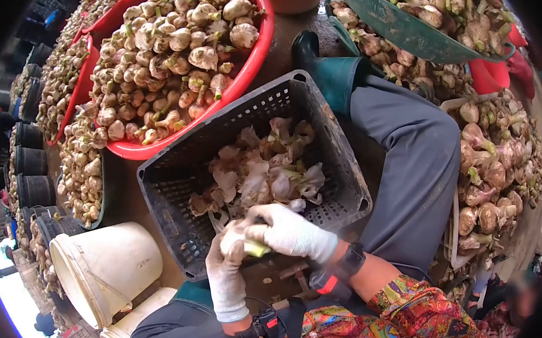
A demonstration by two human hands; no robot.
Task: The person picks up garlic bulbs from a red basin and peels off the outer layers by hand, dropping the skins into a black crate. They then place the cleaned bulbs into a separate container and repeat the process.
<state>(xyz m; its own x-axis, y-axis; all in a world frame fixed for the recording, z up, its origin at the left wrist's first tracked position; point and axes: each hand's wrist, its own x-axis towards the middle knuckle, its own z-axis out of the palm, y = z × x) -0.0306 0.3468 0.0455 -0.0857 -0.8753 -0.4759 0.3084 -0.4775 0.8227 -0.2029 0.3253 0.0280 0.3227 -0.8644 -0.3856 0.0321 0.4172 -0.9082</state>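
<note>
Ideally, the white-gloved left hand (224, 284) and right hand (293, 232), curled round one pale garlic bulb (235, 236), grip lightly, the black plastic crate (332, 151) just beyond.

Place: garlic-processing workspace | red tub (261, 58) heaped with garlic bulbs (165, 61) | 1 crate (330, 151) of peelings (264, 175) | black buckets (34, 190) lined up

A whitish garlic bulb (233, 233), slightly blurred and partly covered, is held tilted above the black crate (333, 135), by its near edge toward the left corner, pale-green stem (256, 249) pointing right.
</note>
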